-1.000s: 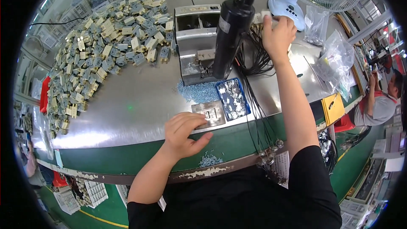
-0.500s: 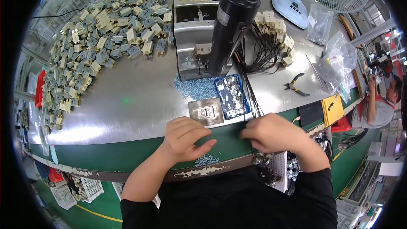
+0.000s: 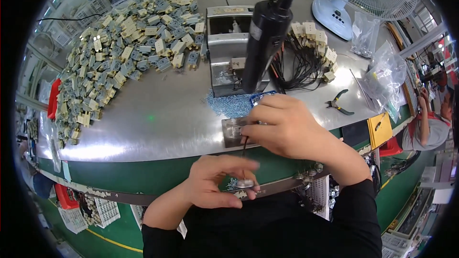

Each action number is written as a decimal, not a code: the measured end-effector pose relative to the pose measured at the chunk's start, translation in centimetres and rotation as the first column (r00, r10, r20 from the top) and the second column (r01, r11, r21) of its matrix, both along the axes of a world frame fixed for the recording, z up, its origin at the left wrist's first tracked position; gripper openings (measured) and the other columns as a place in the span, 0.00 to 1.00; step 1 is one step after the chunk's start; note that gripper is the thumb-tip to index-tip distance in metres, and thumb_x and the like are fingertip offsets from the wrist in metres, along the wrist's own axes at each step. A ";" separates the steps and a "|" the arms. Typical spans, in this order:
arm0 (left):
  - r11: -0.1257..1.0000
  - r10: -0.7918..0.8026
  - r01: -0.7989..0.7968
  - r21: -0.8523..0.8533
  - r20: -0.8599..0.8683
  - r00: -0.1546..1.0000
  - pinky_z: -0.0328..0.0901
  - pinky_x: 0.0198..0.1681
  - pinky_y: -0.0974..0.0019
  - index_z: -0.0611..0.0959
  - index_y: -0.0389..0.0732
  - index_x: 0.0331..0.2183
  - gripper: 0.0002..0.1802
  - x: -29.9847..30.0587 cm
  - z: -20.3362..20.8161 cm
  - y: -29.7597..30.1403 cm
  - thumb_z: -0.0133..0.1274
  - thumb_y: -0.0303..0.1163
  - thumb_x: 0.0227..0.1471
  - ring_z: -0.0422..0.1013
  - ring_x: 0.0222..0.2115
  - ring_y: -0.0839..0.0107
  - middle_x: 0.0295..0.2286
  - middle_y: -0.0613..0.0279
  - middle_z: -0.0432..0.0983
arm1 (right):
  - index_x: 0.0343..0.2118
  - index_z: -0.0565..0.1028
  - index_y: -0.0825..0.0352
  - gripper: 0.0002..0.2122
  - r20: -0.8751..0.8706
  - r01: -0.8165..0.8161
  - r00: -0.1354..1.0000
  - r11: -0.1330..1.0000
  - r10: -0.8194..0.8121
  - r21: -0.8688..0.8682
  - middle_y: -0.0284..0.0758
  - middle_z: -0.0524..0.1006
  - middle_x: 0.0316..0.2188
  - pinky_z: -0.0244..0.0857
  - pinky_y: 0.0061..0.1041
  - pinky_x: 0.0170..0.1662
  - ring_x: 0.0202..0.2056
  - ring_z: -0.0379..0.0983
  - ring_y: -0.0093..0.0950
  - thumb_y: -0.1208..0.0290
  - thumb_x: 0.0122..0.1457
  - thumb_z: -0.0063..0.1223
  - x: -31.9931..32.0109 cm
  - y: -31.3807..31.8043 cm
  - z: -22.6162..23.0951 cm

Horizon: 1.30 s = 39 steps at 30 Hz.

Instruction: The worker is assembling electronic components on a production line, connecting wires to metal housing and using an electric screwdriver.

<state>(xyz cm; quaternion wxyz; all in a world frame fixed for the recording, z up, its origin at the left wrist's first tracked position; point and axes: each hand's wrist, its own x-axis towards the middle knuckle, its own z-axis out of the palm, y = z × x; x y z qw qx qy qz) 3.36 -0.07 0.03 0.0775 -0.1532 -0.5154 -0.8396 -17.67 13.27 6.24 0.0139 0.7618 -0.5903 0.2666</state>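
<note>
My right hand (image 3: 287, 126) is closed, pinching a thin dark cable (image 3: 244, 149) above a flat metal fixture block (image 3: 231, 131). From the cable hangs a small round silver metal part (image 3: 245, 184). My left hand (image 3: 215, 181) is beside that part with thumb and fingers apart; some fingertips show behind it, and contact is hard to tell. Small bluish screws (image 3: 229, 106) lie in a heap beyond the fixture, and a few more (image 3: 233, 182) sit on the green edge by my left hand. A blue tray (image 3: 262, 96) is mostly covered by my right hand.
A metal machine (image 3: 224, 43) with a black cylindrical tool (image 3: 263, 43) stands ahead. Grey and cream connector blocks (image 3: 126, 52) are piled left. Black cables (image 3: 301, 67) with cream blocks, pliers (image 3: 338, 102), plastic bags (image 3: 385, 76) and a fan (image 3: 334, 16) lie right; a co-worker (image 3: 425, 126) sits beyond.
My right hand has moved left, over the fixture, and now holds the cable with the silver part hanging from it. My left hand has dropped slightly and spread around the part. The view has shifted a little.
</note>
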 end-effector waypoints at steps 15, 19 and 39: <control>0.965 0.144 -0.216 0.147 0.391 0.909 0.53 0.20 0.71 0.76 0.36 0.28 0.22 0.0 -1.4 -3.8 0.51 0.44 0.67 0.64 0.19 0.74 0.19 0.58 0.70 | 0.35 0.82 0.69 0.06 0.394 -0.045 0.919 0.989 -0.015 0.142 0.38 0.76 0.22 0.68 0.32 0.26 0.23 0.76 0.36 0.76 0.55 0.65 2.4 -1.8 -1.1; 0.985 0.015 -0.073 0.154 0.351 0.936 0.66 0.25 0.71 0.79 0.32 0.35 0.16 -0.2 -0.8 -4.5 0.52 0.37 0.67 0.75 0.25 0.70 0.25 0.53 0.78 | 0.35 0.82 0.68 0.07 0.361 -0.008 0.932 0.996 -0.026 0.094 0.36 0.76 0.21 0.68 0.30 0.24 0.21 0.75 0.34 0.76 0.53 0.67 2.5 -1.5 -1.5; 0.991 0.034 -0.067 0.117 0.263 0.964 0.77 0.47 0.56 0.75 0.21 0.52 0.24 -1.0 -0.5 -2.8 0.55 0.33 0.65 0.82 0.42 0.53 0.41 0.43 0.82 | 0.31 0.83 0.69 0.03 0.628 0.069 0.772 0.995 -0.100 0.073 0.34 0.79 0.21 0.61 0.20 0.21 0.17 0.71 0.22 0.77 0.54 0.66 2.5 -0.6 -1.6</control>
